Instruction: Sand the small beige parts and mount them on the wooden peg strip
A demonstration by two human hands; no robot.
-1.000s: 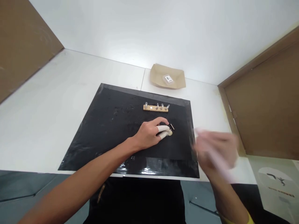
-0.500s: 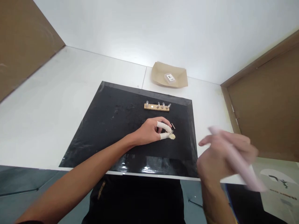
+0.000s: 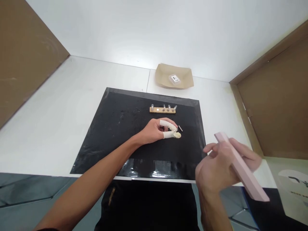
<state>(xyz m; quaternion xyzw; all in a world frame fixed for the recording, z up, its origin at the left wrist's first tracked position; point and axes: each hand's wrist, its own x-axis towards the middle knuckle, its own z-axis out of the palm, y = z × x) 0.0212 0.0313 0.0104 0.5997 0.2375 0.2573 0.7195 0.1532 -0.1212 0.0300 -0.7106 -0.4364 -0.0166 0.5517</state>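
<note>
My left hand rests over the black mat, thumb and index finger in white finger covers pinching a small clear piece. A yellowish lump lies at those fingertips. Just beyond them is a short thin rod. My right hand, slightly blurred, is raised off the mat's right edge and closed on a long pale pink bar. Farther back on the mat sits a narrow tan strip with several small clear pieces standing on it and a white dot.
A brown paper tray holding a small clear labelled box stands behind the mat on the white table. Brown boards rise at the left and right. The table's front edge runs close to my body.
My right hand has shifted slightly left with the pink bar and is less blurred. The left hand keeps its pinch. The view has shifted a little.
</note>
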